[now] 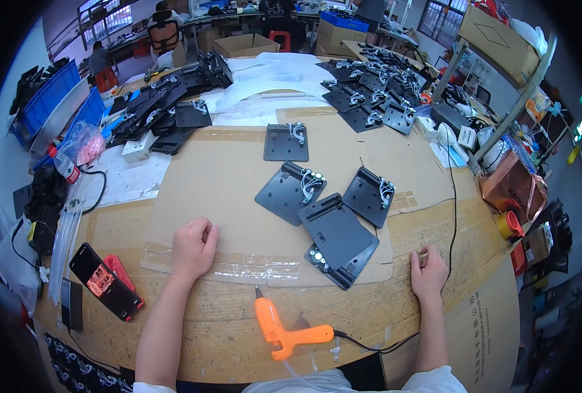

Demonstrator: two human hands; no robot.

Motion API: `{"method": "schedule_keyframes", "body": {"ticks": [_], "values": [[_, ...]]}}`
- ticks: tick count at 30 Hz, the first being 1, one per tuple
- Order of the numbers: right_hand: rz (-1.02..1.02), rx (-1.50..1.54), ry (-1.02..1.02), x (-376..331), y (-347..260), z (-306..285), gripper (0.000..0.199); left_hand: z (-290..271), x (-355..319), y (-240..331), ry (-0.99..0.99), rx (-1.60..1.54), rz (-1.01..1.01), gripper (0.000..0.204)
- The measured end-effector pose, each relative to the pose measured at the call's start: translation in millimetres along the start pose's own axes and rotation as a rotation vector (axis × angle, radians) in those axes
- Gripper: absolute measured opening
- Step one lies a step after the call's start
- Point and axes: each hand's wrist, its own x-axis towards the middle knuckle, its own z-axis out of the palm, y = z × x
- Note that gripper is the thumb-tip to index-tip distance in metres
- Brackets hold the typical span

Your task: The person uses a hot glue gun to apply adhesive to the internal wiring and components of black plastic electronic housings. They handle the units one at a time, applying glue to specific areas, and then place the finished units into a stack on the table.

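My left hand (196, 247), loosely curled with nothing showing in it, rests at the near left of a cardboard sheet (219, 190). My right hand (428, 270) lies on the wooden table to the right of the sheet, its fingers also curled and nothing visible in them. Between my forearms an orange glue gun (284, 327) lies on its side, nozzle toward the cardboard. On the sheet are several black plastic panels: one alone at the back (286, 143), one in the middle (290, 193), one at the right (369, 196), and a plain one (340, 232) overlapping another (350, 268).
A phone (106, 281) leans beside a red object (119, 272) at left. Piles of black panels stand at the back left (166, 98) and back right (369, 88). The glue gun's black cord (376, 347) runs right. A bottle (63, 164) stands at the left edge.
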Motion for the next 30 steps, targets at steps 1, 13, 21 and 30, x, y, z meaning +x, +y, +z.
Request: {"method": "schedule_keyframes", "body": {"ticks": [1, 13, 21, 30], "values": [[-0.010, -0.003, 0.009, 0, 0, 0, 0.020, 1, 0, 0, 0.002, -0.014, 0.000, 0.020], [-0.011, -0.016, 0.004, 2, 3, 2, 0.021, 5, -1, 3, -0.041, 0.021, 0.034, 0.019], [-0.021, 0.019, 0.005, 4, 3, 1, 0.020, 10, 0, 8, -0.065, 0.126, 0.080, 0.018], [-0.020, 0.041, -0.006, 8, 4, 4, 0.019, 11, 7, 12, -0.129, 0.159, 0.031, 0.025]]}}
